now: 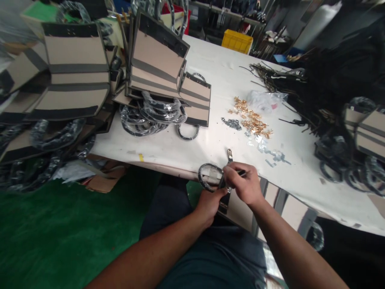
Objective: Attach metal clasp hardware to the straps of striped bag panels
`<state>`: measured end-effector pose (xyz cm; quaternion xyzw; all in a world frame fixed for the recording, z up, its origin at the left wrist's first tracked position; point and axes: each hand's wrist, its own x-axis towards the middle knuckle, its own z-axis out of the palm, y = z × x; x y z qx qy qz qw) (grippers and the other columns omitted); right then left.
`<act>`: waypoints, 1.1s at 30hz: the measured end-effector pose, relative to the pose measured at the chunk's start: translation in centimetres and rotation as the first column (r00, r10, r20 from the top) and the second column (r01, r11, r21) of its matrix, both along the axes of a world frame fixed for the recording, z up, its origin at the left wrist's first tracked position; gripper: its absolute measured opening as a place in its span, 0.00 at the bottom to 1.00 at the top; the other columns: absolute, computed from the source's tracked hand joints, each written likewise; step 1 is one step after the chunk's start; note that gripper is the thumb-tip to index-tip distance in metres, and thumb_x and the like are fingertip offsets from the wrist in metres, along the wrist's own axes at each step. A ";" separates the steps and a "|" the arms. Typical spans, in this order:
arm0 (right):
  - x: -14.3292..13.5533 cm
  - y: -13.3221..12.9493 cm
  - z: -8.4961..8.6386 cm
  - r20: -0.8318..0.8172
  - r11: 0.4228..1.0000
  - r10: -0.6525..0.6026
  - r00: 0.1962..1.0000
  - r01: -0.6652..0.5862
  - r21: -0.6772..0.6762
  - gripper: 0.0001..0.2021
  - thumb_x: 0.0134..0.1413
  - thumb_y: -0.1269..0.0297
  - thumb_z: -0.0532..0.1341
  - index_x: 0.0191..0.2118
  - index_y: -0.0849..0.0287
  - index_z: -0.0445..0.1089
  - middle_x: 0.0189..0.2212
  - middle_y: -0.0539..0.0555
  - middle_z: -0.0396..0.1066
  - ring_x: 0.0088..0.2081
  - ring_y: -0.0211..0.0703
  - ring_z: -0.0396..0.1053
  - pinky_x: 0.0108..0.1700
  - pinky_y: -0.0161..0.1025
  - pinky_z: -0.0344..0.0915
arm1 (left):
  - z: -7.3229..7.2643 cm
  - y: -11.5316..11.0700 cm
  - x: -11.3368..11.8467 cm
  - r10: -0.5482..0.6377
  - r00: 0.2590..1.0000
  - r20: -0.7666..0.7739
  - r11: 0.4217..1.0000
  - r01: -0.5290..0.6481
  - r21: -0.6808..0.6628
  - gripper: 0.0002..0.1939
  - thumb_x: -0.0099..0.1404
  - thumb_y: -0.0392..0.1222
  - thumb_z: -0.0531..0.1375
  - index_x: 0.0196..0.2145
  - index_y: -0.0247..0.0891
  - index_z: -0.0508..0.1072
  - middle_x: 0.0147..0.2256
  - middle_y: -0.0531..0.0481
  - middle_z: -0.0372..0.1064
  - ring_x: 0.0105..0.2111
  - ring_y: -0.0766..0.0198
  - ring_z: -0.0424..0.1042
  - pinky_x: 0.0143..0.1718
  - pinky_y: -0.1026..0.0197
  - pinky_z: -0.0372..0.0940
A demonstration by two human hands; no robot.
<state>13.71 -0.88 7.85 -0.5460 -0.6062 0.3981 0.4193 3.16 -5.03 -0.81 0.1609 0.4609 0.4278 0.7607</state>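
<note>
A beige and black panel [240, 212] lies across the lap at the table's front edge, with a plastic-wrapped ring handle [201, 178] at its left end. My left hand [211, 204] is closed on the panel's black edge, just below the handle. My right hand [244, 182] is closed around a small dark tool [241, 173], right above the left fingertips. Beyond the right hand, a dark strap with a metal buckle [230, 154] points away over the table edge. The spot between both hands' fingertips is partly hidden.
Gold metal pieces [255, 122] and silver clips [276, 155] lie on the white table [207, 146]. Stacked panels [156, 60] with wrapped handles stand at left. Black straps [279, 80] and more panels [373, 130] are at right. A yellow crate [237, 41] sits behind.
</note>
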 end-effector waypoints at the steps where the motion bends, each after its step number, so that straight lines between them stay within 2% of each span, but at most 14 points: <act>1: 0.6 -0.2 0.0 -0.087 1.000 -0.025 0.996 0.027 0.015 0.21 0.62 0.56 0.65 0.20 0.58 0.65 0.17 0.47 0.61 0.21 0.36 0.58 0.25 0.36 0.56 | 0.1 0.0 -0.1 -0.016 1.000 0.010 1.000 0.016 -0.006 0.13 0.53 0.42 0.71 0.35 0.32 0.84 0.34 0.41 0.83 0.32 0.54 0.79 0.34 0.58 0.70; 3: 1.4 -0.7 0.4 -0.278 0.995 -0.050 0.959 0.073 0.073 0.21 0.63 0.58 0.65 0.20 0.57 0.65 0.16 0.47 0.60 0.19 0.37 0.58 0.24 0.37 0.57 | 0.1 0.0 -0.3 -0.046 0.999 0.025 0.999 0.046 -0.019 0.12 0.53 0.44 0.71 0.33 0.32 0.84 0.32 0.42 0.82 0.30 0.55 0.78 0.33 0.58 0.69; 5: 1.5 -1.2 1.1 -0.430 0.973 -0.042 0.902 0.135 0.187 0.19 0.63 0.61 0.66 0.21 0.56 0.67 0.15 0.46 0.59 0.18 0.37 0.58 0.24 0.38 0.59 | 0.0 0.0 -0.3 -0.062 0.998 0.028 0.997 0.063 -0.049 0.12 0.53 0.45 0.70 0.31 0.32 0.83 0.30 0.42 0.81 0.28 0.56 0.77 0.31 0.59 0.68; 8: 1.0 -2.0 1.5 -0.477 0.933 -0.029 0.879 0.195 0.303 0.17 0.62 0.60 0.67 0.22 0.55 0.69 0.16 0.47 0.62 0.19 0.39 0.61 0.25 0.40 0.62 | -0.2 0.0 -0.2 -0.061 0.998 0.017 0.994 0.062 -0.087 0.12 0.52 0.46 0.71 0.29 0.33 0.82 0.28 0.43 0.81 0.26 0.58 0.76 0.29 0.60 0.68; 14: 1.2 -2.3 -1.8 -0.225 0.972 -0.099 0.969 0.143 0.186 0.19 0.64 0.59 0.65 0.21 0.57 0.67 0.19 0.49 0.65 0.23 0.38 0.62 0.28 0.38 0.60 | 0.2 0.0 -0.2 -0.054 0.997 -0.049 0.997 0.051 -0.061 0.11 0.54 0.46 0.72 0.30 0.34 0.83 0.29 0.44 0.81 0.26 0.58 0.77 0.29 0.60 0.69; 16: 2.1 -2.6 -2.0 -0.242 0.966 -0.134 0.961 0.181 0.184 0.20 0.64 0.59 0.65 0.21 0.57 0.67 0.19 0.48 0.65 0.23 0.38 0.63 0.28 0.38 0.61 | 0.1 -0.1 -0.3 -0.062 0.997 -0.040 0.997 0.060 -0.055 0.13 0.55 0.47 0.72 0.32 0.33 0.83 0.31 0.42 0.82 0.27 0.56 0.79 0.30 0.59 0.70; 20: 4.0 -3.5 -1.0 -0.386 0.935 -0.289 0.876 0.345 0.083 0.21 0.63 0.54 0.66 0.21 0.56 0.65 0.16 0.46 0.62 0.19 0.38 0.60 0.24 0.38 0.63 | -0.4 -0.3 -0.3 -0.064 0.998 -0.019 0.996 0.063 -0.068 0.17 0.54 0.49 0.74 0.34 0.31 0.83 0.32 0.39 0.82 0.28 0.53 0.80 0.30 0.57 0.72; 21: 4.4 -3.6 -0.7 -0.354 0.936 -0.319 0.879 0.351 0.027 0.21 0.63 0.52 0.66 0.22 0.56 0.65 0.16 0.46 0.62 0.19 0.37 0.60 0.23 0.37 0.62 | -0.4 -0.4 -0.3 -0.063 0.998 -0.020 0.995 0.062 -0.080 0.18 0.53 0.49 0.74 0.35 0.31 0.83 0.32 0.39 0.82 0.28 0.53 0.81 0.30 0.57 0.73; 23: 5.2 -3.6 -0.3 -0.181 0.938 -0.345 0.921 0.329 -0.114 0.20 0.61 0.49 0.67 0.24 0.57 0.68 0.15 0.46 0.64 0.17 0.37 0.59 0.21 0.36 0.59 | -0.1 -0.5 -0.4 -0.070 0.997 -0.017 0.993 0.068 -0.101 0.19 0.51 0.50 0.75 0.35 0.31 0.83 0.32 0.39 0.83 0.29 0.52 0.81 0.32 0.56 0.74; 25: 6.0 -3.3 -0.2 0.067 0.937 -0.279 0.958 0.287 -0.197 0.16 0.59 0.49 0.68 0.30 0.58 0.75 0.18 0.48 0.69 0.18 0.38 0.63 0.22 0.36 0.60 | 0.6 -0.4 -0.4 -0.085 0.996 -0.003 0.991 0.084 -0.108 0.21 0.51 0.50 0.75 0.36 0.30 0.83 0.33 0.38 0.83 0.30 0.51 0.82 0.34 0.55 0.74; 26: 6.3 -3.1 -0.3 0.195 0.943 -0.233 0.953 0.270 -0.192 0.14 0.59 0.51 0.68 0.35 0.57 0.78 0.22 0.50 0.74 0.21 0.40 0.68 0.25 0.36 0.63 | 0.9 -0.3 -0.4 -0.096 0.995 -0.001 0.989 0.095 -0.111 0.21 0.51 0.50 0.75 0.37 0.30 0.83 0.32 0.38 0.82 0.31 0.51 0.82 0.34 0.55 0.74; 28: 6.8 -2.7 -0.9 0.431 0.962 -0.178 0.884 0.249 -0.113 0.11 0.60 0.55 0.66 0.43 0.52 0.82 0.34 0.52 0.81 0.33 0.45 0.77 0.34 0.39 0.68 | 1.5 -0.2 -0.4 -0.120 0.993 -0.012 0.986 0.117 -0.118 0.22 0.51 0.51 0.75 0.38 0.30 0.83 0.32 0.39 0.82 0.31 0.51 0.82 0.33 0.57 0.73; 30: 7.0 -2.4 -1.7 0.599 0.967 -0.176 0.781 0.251 -0.044 0.12 0.62 0.57 0.65 0.48 0.45 0.82 0.44 0.51 0.82 0.41 0.48 0.79 0.41 0.40 0.69 | 1.7 -0.2 -0.9 -0.162 0.986 -0.036 0.981 0.157 -0.111 0.23 0.53 0.52 0.75 0.39 0.31 0.82 0.34 0.39 0.82 0.33 0.50 0.82 0.34 0.57 0.73; 33: 6.7 -2.5 -2.8 0.706 0.961 -0.188 0.683 0.275 -0.010 0.13 0.66 0.56 0.62 0.51 0.42 0.81 0.47 0.51 0.81 0.41 0.46 0.79 0.39 0.39 0.67 | 1.2 -0.8 -2.6 -0.204 0.967 -0.154 0.979 0.205 -0.009 0.26 0.56 0.54 0.73 0.46 0.33 0.81 0.43 0.38 0.82 0.45 0.45 0.81 0.44 0.53 0.75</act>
